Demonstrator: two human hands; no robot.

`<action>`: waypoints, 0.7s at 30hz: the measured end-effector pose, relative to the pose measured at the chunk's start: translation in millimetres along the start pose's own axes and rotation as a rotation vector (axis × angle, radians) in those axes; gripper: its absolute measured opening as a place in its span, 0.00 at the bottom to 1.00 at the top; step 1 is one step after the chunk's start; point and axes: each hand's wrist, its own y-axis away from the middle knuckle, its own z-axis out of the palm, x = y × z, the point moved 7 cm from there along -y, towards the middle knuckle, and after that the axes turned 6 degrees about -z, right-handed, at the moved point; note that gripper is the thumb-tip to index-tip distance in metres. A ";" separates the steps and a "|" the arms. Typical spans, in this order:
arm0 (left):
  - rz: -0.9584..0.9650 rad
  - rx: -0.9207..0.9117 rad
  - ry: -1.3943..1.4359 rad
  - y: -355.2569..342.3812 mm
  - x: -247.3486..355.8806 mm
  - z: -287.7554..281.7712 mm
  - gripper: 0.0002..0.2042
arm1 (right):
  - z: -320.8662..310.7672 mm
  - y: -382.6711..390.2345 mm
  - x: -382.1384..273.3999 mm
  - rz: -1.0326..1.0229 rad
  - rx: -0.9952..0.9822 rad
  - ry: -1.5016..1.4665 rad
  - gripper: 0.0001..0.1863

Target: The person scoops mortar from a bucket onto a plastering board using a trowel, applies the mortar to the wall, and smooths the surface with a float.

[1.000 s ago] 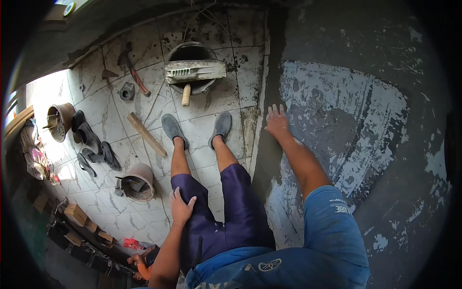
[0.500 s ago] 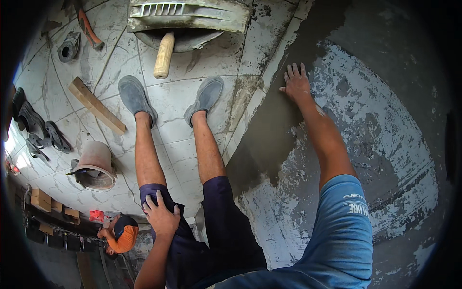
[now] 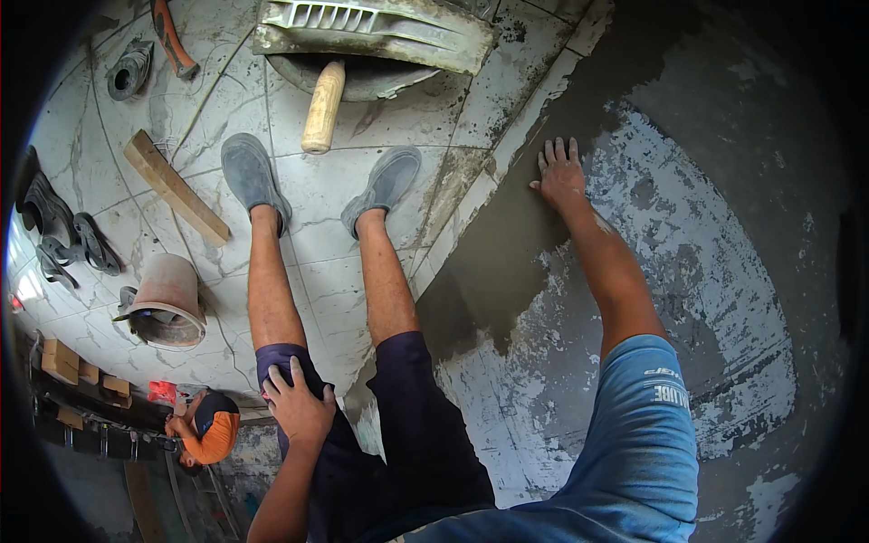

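My right hand (image 3: 563, 175) lies flat, fingers spread, against a patchy wall (image 3: 665, 185). Under the palm runs a band of darker, smooth grey plaster (image 3: 496, 244); rougher pale paint shows beside it. My left hand (image 3: 301, 403) rests on my left thigh over the dark shorts, its fingers apart and nothing in it. Beyond my feet sits a round basin (image 3: 385, 83) with a cement-smeared plastic float (image 3: 380, 32) lying across it. A wooden handle (image 3: 323, 107) sticks out toward me from below the float; the rest of that tool is hidden.
On the tiled floor (image 3: 339, 271) at left are a wooden block (image 3: 176, 188), a dirty bucket (image 3: 168, 299) tipped on its side, dark sandals (image 3: 95, 244), a grey roll (image 3: 129, 71) and an orange-handled tool (image 3: 174, 41). Farther off, a person in orange (image 3: 210, 434) crouches near cardboard boxes (image 3: 61, 360).
The view has shifted slightly, so floor things sit a little differently in the picture. Both hands keep their places, the right on the wall and the left on the thigh.
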 end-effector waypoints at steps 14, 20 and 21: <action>-0.012 -0.013 -0.010 0.0 1.5 -0.7 0.40 | 0.4 -6.2 -15.9 -0.011 -0.032 0.026 0.40; -0.010 -0.018 -0.026 -1.6 -0.5 2.3 0.40 | 2.2 -3.3 -25.8 -0.023 -0.032 0.031 0.38; -0.011 -0.020 -0.028 -1.8 -1.1 3.2 0.40 | 3.8 -2.4 -29.5 -0.024 -0.032 0.031 0.38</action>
